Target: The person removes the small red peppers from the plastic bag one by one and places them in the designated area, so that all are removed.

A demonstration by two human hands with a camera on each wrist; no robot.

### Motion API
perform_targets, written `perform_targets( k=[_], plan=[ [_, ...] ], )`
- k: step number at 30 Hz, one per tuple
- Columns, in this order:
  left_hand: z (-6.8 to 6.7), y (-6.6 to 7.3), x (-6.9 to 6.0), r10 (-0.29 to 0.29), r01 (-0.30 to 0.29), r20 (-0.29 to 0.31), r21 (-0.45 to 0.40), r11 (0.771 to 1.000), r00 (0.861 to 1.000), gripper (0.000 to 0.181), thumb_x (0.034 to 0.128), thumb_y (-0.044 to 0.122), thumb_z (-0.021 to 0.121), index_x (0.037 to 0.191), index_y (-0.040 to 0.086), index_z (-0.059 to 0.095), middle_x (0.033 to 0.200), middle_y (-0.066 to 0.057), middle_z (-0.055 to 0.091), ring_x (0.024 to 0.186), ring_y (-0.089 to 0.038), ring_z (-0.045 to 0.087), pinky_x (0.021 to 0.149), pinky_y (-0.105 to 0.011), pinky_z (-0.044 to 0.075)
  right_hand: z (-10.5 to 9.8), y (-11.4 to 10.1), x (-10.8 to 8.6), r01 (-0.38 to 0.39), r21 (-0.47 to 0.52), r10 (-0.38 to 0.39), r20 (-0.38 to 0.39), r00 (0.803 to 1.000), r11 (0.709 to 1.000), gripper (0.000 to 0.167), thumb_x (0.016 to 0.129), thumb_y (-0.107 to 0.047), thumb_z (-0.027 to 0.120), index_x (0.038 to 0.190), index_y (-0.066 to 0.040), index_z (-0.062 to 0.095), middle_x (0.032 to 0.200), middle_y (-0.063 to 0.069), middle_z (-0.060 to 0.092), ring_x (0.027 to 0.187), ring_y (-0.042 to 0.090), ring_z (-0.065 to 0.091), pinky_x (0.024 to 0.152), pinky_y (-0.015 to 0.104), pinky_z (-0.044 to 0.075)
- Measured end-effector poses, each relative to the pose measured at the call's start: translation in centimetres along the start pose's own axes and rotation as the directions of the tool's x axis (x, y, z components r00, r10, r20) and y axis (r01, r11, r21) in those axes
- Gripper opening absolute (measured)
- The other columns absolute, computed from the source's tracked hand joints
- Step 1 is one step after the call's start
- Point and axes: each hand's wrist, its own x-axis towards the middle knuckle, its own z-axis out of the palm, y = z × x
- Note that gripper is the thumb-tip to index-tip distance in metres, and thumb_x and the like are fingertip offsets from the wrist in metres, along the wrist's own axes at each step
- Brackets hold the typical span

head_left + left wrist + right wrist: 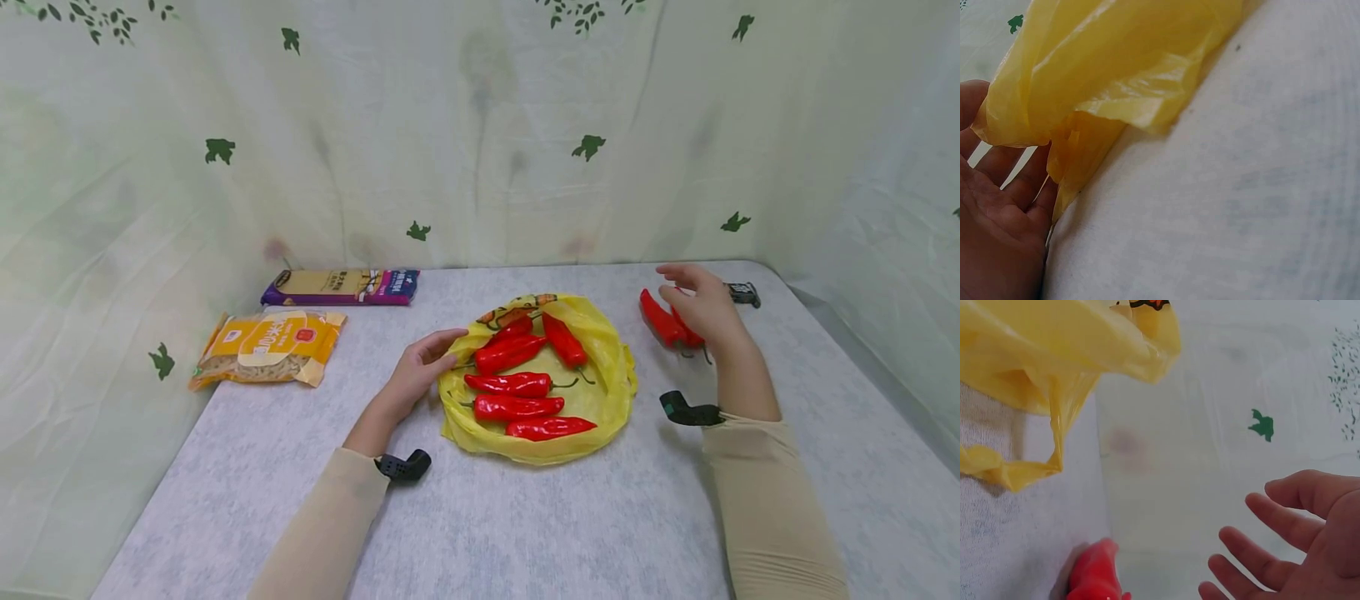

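Several red peppers (519,407) lie inside a round, open yellow plastic bag (611,417) at the table's middle. My left hand (408,375) touches the bag's left edge; in the left wrist view its fingers (1004,165) lie spread against the yellow plastic (1116,62). Over the right side of the table, my right hand (701,304) is held with fingers apart and nothing between them. Close by it lie red peppers (658,319), partly hidden by the hand. The right wrist view shows the relaxed hand (1291,544) beside a red pepper (1094,573).
An orange and yellow packet of grain (270,348) lies at the left. Behind it is a purple and tan packet (341,287) near the back edge. A small black item (742,293) sits at the back right. Curtains stand behind the table.
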Motion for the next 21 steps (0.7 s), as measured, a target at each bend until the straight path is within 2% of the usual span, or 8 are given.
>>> perform_targets(
  k=[5, 8, 15, 21],
  plan=[
    [0.0, 0.0, 0.0, -0.007, 0.007, 0.000, 0.000, 1.000, 1.000, 0.041, 0.0989, 0.022, 0.061, 0.140, 0.024, 0.057, 0.149, -0.002, 0.053, 0.141, -0.023, 0.045, 0.121, -0.048, 0.033, 0.3, -0.7, -0.3, 0.018, -0.034, -0.016, 0.043, 0.999, 0.999, 0.056, 0.101, -0.035, 0.055, 0.153, -0.026, 0.039, 0.160, 0.016, 0.034, 0.146, 0.041, 0.028, 0.110, 0.068, 0.037],
    [0.0, 0.1, 0.0, -0.007, 0.007, 0.001, -0.002, 1.000, 1.000, 0.041, 0.0989, 0.022, 0.061, 0.140, 0.024, 0.057, 0.149, -0.001, 0.053, 0.141, -0.023, 0.045, 0.121, -0.048, 0.033, 0.4, -1.2, -0.5, 0.053, -0.042, -0.051, 0.064, 0.997, 0.998, 0.054, 0.101, -0.035, 0.055, 0.152, -0.026, 0.040, 0.160, 0.015, 0.034, 0.146, 0.041, 0.028, 0.111, 0.069, 0.035],
    [0.0, 0.1, 0.1, 0.007, -0.007, 0.003, -0.004, 1.000, 1.000, 0.042, 0.0988, 0.023, 0.062, 0.140, 0.023, 0.056, 0.150, -0.002, 0.053, 0.141, -0.023, 0.045, 0.122, -0.048, 0.032, 1.0, -2.0, -0.9, 0.223, -0.061, -0.215, 0.122, 0.969, 0.973, 0.047, 0.101, -0.031, 0.055, 0.146, -0.018, 0.047, 0.155, 0.012, 0.041, 0.143, 0.036, 0.035, 0.114, 0.060, 0.037],
    [0.0, 0.0, 0.1, 0.006, -0.006, 0.003, -0.003, 1.000, 1.000, 0.042, 0.0990, 0.023, 0.062, 0.140, 0.022, 0.056, 0.149, -0.002, 0.053, 0.141, -0.023, 0.045, 0.122, -0.048, 0.032, 1.8, -2.9, -1.4, 0.237, -0.078, -0.219, 0.188, 0.957, 0.968, 0.046, 0.100, -0.031, 0.058, 0.144, -0.021, 0.049, 0.152, 0.011, 0.044, 0.139, 0.036, 0.037, 0.112, 0.062, 0.039]
  ],
)
